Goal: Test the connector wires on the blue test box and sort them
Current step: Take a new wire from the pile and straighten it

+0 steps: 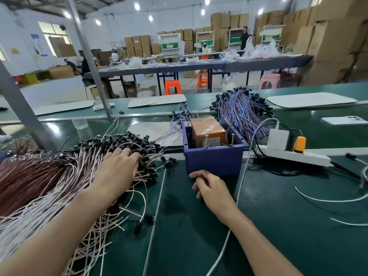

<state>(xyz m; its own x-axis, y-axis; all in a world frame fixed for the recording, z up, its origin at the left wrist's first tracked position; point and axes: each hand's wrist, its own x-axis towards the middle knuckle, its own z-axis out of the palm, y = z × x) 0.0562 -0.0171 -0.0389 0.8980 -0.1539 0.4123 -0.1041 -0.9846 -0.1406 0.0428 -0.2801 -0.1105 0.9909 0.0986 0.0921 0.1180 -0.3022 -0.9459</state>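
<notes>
The green workbench (278,226) carries the blue test box (215,160) at centre. Left of the box lies a pile of connector wires (49,176). The left hand (117,168) rests on it, fingers extended, gripping nothing. The right hand (211,188) sits just before the box, fingers curled; whether it holds anything cannot be determined.

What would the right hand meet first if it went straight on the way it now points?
Most likely the front wall of the blue box, which stands just ahead of the right hand. Whether the hand already touches it is unclear.
</notes>
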